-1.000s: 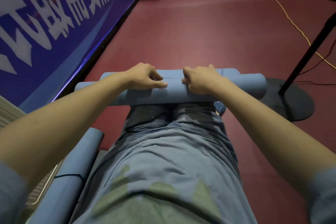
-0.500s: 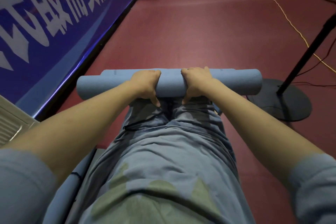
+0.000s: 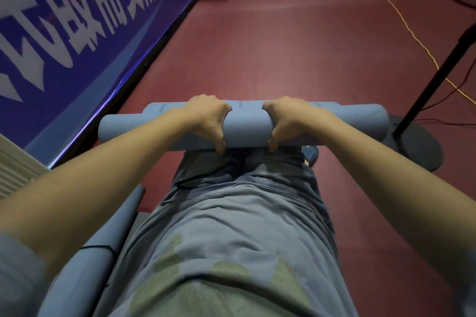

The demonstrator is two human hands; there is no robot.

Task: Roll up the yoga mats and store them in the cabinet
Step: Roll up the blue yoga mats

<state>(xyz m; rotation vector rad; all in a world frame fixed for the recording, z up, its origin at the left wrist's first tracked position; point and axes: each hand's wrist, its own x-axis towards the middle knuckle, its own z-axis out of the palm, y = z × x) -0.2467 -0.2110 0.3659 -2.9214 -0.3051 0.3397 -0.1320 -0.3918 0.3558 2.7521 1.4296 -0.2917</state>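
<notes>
Yoga mat (image 3: 244, 126) sits rolled, my left hand (image 3: 208, 118) and right hand (image 3: 286, 121) wrapped round its middle — slacken, and I reckon the free ends spring loose.

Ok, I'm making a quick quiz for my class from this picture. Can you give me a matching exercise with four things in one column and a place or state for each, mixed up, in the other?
Things:
1. rolled mat
2. second rolled mat
3. yellow cord
4. fan base

Places or states:
A. lies across the red floor at the far right
B. held in both hands' grip
C. bound by a thin black cord, at the lower left
D. dark disc on the floor just past the held mat's right end

Pairs: 1-B, 2-C, 3-A, 4-D
</notes>
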